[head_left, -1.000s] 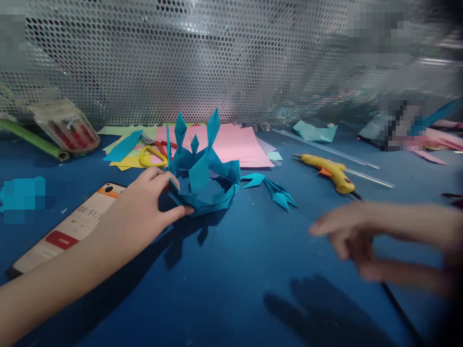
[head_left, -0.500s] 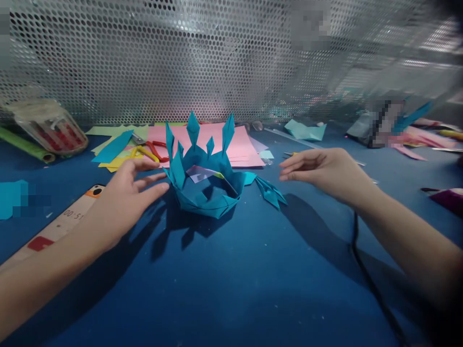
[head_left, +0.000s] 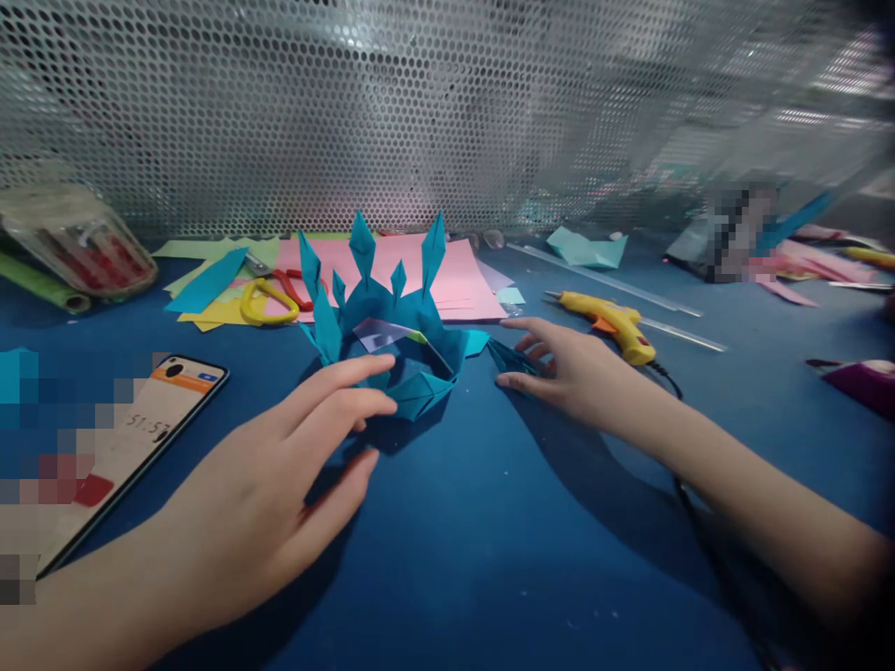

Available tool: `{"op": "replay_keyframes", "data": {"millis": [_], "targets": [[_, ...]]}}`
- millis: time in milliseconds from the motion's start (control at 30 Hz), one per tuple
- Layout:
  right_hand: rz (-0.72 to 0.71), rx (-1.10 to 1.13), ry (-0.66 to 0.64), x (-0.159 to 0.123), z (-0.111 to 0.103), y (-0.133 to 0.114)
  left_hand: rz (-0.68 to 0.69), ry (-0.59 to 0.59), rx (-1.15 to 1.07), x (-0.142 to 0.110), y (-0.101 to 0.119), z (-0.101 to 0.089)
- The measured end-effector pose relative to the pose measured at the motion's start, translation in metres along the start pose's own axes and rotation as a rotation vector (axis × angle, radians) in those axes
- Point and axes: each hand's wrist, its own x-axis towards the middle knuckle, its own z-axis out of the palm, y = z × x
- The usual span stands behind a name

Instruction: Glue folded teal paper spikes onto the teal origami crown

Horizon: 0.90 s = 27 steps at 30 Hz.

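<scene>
A blue folded-paper crown (head_left: 419, 396) with several pointed tips stands upright on the blue table. My left hand (head_left: 280, 466) is held over its near left side with the fingers apart, holding nothing; it hides part of the rim. To the right of the crown lies a small folded blue paper piece (head_left: 504, 356). Around that piece my right hand (head_left: 559, 368) curves, thumb and forefinger apart, covering much of it. Whether the fingertips touch the paper I cannot tell. A purple paper strip (head_left: 384, 334) shows inside the crown.
A yellow glue gun (head_left: 615, 321) with a black cord lies behind my right hand, near clear glue sticks (head_left: 681, 335). Pink paper sheets (head_left: 468, 270) and scissors (head_left: 269, 303) lie behind the crown. A phone (head_left: 140, 438) and a jar (head_left: 84, 247) are on the left.
My left hand has moved right, from the crown's left side to over its near side. My right hand has come left and down to the small folded piece, uncovering the glue gun.
</scene>
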Motion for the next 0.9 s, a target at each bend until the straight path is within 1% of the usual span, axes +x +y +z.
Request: {"op": "replay_keyframes", "data": {"millis": [33, 100, 167, 267, 333, 400, 500, 633, 700, 767, 800, 833, 867, 900], "targets": [[0.032, 0.024, -0.029, -0.001, -0.002, 0.000, -0.004, -0.021, 0.003, 0.000, -0.001, 0.002], [0.082, 0.070, -0.062, -0.003, -0.006, -0.002, 0.015, -0.028, 0.019, 0.000, -0.003, 0.004], [0.111, 0.078, -0.058, -0.005, -0.009, -0.004, 0.053, -0.002, 0.061, 0.000, -0.005, 0.005], [0.102, 0.058, -0.004, -0.007, -0.009, -0.006, 0.144, 0.031, 0.146, -0.002, -0.006, 0.007], [0.076, 0.056, 0.042, -0.008, -0.009, -0.006, 0.236, 0.004, 0.199, -0.002, -0.005, 0.009], [0.057, 0.066, 0.082, -0.010, -0.010, -0.007, 0.292, -0.048, 0.232, 0.000, -0.004, 0.011], [0.038, 0.112, 0.164, -0.013, -0.014, -0.010, 0.275, -0.079, 0.246, 0.004, -0.002, 0.014], [0.022, 0.214, 0.370, -0.021, -0.021, -0.019, 0.178, -0.064, 0.248, 0.005, -0.003, 0.016], [-0.047, 0.285, 0.463, -0.025, -0.023, -0.022, 0.109, -0.016, 0.234, 0.003, -0.005, 0.017], [-0.212, 0.339, 0.516, -0.030, -0.022, -0.025, 0.071, 0.028, 0.155, 0.000, -0.005, 0.016], [-0.312, 0.364, 0.516, -0.032, -0.021, -0.027, 0.060, 0.052, 0.086, -0.002, -0.003, 0.016], [-0.400, 0.398, 0.487, -0.034, -0.020, -0.028, 0.042, 0.044, -0.016, -0.003, -0.001, 0.016], [-0.461, 0.451, 0.431, -0.036, -0.018, -0.030, -0.020, 0.078, -0.127, -0.004, 0.003, 0.015], [-0.482, 0.526, 0.346, -0.037, -0.016, -0.032, -0.096, 0.102, -0.234, -0.004, 0.007, 0.015]]}}
